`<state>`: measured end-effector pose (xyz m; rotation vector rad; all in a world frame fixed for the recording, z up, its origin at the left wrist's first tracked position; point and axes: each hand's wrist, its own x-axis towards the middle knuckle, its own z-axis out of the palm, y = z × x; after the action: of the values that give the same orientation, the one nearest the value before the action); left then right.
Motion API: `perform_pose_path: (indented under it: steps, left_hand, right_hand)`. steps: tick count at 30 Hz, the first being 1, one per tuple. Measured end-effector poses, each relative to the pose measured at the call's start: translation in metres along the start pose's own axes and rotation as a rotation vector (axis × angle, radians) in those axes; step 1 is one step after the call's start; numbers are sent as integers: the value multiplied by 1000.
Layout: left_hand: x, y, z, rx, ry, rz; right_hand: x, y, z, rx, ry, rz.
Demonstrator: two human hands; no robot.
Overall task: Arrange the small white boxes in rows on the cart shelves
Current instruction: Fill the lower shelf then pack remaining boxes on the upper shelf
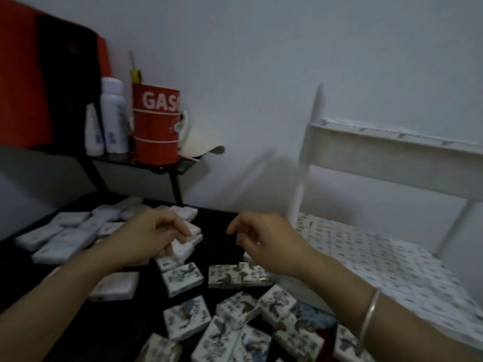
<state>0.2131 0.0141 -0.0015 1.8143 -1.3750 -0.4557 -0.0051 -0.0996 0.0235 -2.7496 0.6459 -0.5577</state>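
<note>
Gripping a few small white boxes (184, 244), the left hand (146, 239) hovers over the dark table (219, 226). Just right of it, the right hand (266, 239) hangs with loosely curled fingers, holding nothing. Many loose boxes (183, 282) lie near and left. On the right, the cart (379, 168) has rows (366, 257) covering its lower shelf, so I judge the work well advanced but unfinished. A red tin (156, 126) far left reads "GAS"; the box prints are too blurred to read.

White capitals "GAS" — the next letter cut off at the curve — stand on the red can (156, 126); print on the bottles (113, 116) and small white boxes (183, 279) is too blurred.
</note>
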Motion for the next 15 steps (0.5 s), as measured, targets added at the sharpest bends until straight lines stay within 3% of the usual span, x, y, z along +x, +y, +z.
perform_pose_path:
  steps: [5, 12, 15]
  left_hand:
    - [-12, -67, -12, 45, 63, -190]
    - [9, -92, 3, 243, 204, -178]
    - [26, -91, 12, 335, 204, -193]
  right_hand:
    - [54, 14, 82, 1, -109, 121]
    - [122, 21, 145, -42, 33, 408]
    - [141, 27, 154, -43, -30, 454]
